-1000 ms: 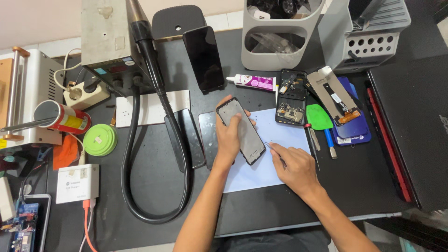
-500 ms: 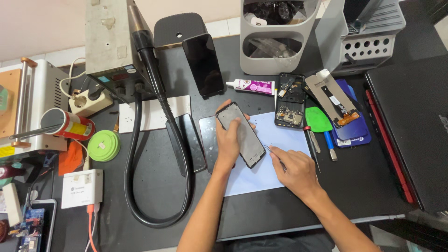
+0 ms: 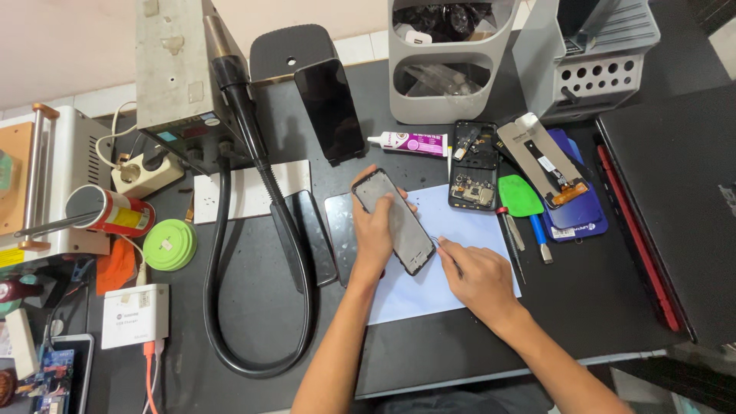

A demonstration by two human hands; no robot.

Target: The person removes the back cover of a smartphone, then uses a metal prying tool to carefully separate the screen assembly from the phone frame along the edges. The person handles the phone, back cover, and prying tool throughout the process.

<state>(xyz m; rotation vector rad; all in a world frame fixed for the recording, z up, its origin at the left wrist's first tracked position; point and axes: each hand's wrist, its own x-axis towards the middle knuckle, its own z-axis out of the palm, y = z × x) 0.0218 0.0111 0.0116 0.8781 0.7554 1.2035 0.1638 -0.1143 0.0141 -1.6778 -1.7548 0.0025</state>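
— Where's the phone frame [image 3: 392, 222] right now?

— Your left hand [image 3: 373, 234] has its grip closed around it, tilted above the pale blue sheet [image 3: 452, 268] on the table [image 3: 253, 330]. Your right hand [image 3: 477, 277] pinches a thin tool, tip at the frame's lower corner.

— And the containers?

— The grey two-tier bin [image 3: 445, 57] at the back holds dark parts on top and clear bags below. Just right of it, the perforated grey caddy [image 3: 594, 61] has contents I cannot make out.
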